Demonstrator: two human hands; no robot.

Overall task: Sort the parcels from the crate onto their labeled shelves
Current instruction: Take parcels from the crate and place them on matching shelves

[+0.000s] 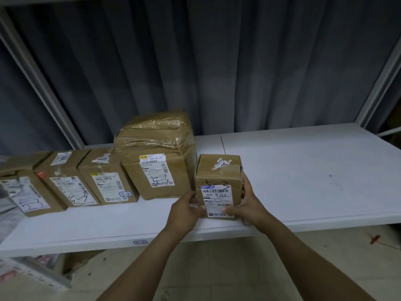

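While gripping the small upright brown cardboard parcel [219, 181] between left hand [184, 211] and right hand [249, 205], likely nudge leftward toward the tall taped brown carton [158, 161] just beside.

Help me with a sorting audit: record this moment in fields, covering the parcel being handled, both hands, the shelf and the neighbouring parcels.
parcel: small box, upright, label facing the camera, "5-3" handwritten above the label
left hand: grips the box's lower left front edge
right hand: grips its right side, thumb on the label
shelf: white board; the shelf tag on its front edge looks like 5-3, but is blurred
neighbours: tall taped box close on the left, then three lower boxes
contact with neighbour: cannot tell
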